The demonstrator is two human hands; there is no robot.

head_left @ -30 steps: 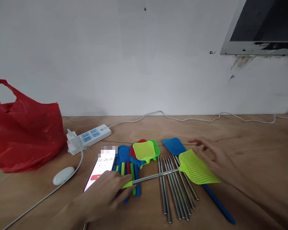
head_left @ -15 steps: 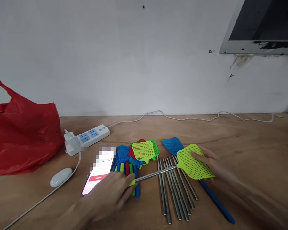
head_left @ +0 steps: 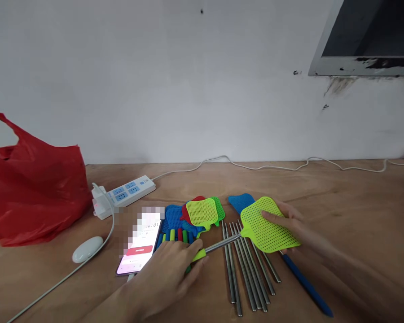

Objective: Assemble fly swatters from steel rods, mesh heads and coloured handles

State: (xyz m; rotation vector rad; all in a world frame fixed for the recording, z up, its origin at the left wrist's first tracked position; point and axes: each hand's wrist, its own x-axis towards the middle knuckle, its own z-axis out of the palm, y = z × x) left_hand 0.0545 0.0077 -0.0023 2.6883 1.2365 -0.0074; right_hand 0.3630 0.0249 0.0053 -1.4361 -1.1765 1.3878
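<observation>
A yellow-green fly swatter (head_left: 261, 224) is stretched between my hands above the table. My left hand (head_left: 168, 269) is closed around its handle (head_left: 199, 255). My right hand (head_left: 292, 220) grips the mesh head, thumb on top and fingers underneath. A short metal shaft (head_left: 222, 244) shows between handle and head. Below it lie several loose metal rods (head_left: 247, 269). A blue swatter (head_left: 241, 202) with a blue handle (head_left: 306, 282) lies partly hidden under the held head. Near my left hand are several coloured handles (head_left: 179, 235), partly covered by it, and a pile of swatter heads (head_left: 202, 212).
A lit phone (head_left: 139, 244) lies left of the handles. Further left are a white power strip (head_left: 131, 190), a white oval device (head_left: 87, 249) with a cable, and a red plastic bag (head_left: 37, 188). A thin cord (head_left: 256, 168) runs along the wall.
My left hand has moved right with the handle, and the head has shifted slightly left. Less of the metal shaft shows between them. The loose rods look the same.
</observation>
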